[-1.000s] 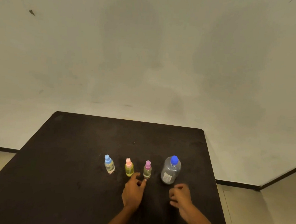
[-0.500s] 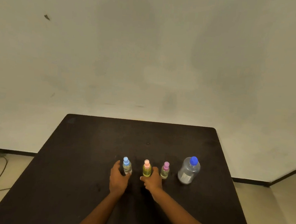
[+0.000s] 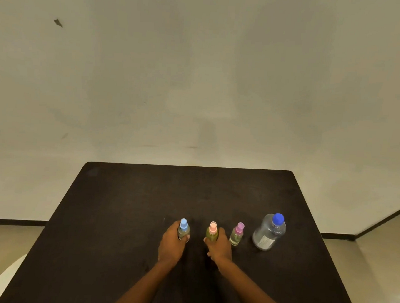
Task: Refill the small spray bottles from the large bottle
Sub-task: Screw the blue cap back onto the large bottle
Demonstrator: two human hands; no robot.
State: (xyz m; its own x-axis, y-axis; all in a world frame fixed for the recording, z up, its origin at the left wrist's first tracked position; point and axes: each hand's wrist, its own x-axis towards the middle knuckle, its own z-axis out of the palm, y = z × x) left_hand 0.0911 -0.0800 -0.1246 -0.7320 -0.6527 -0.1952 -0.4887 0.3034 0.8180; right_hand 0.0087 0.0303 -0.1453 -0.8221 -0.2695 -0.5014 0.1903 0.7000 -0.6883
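On the dark desk [image 3: 123, 217] four bottles stand upright in a row near the front edge. At the left end, the left hand [image 3: 172, 244] has its fingers curled round the body of the blue-capped spray bottle [image 3: 183, 226], whose base appears to rest on the desk. Just to its right, the pink-capped spray bottle [image 3: 212, 230], with yellowish liquid inside, is held the same way by the right hand [image 3: 219, 248], thumb on its left side. Next comes the purple-capped spray bottle [image 3: 237, 234], untouched and just beside the right hand. Farthest right, a little apart, stands the large bottle [image 3: 269, 233], clear, with its blue cap on. The work looks to be at its very start: every cap is in place and nothing has been poured, so the step in hand seems to be taking hold of the first small bottles. The next move probably calls for one hand to steady a small bottle while the other twists off its spray top, and the large bottle needs uncapping before any filling can begin.
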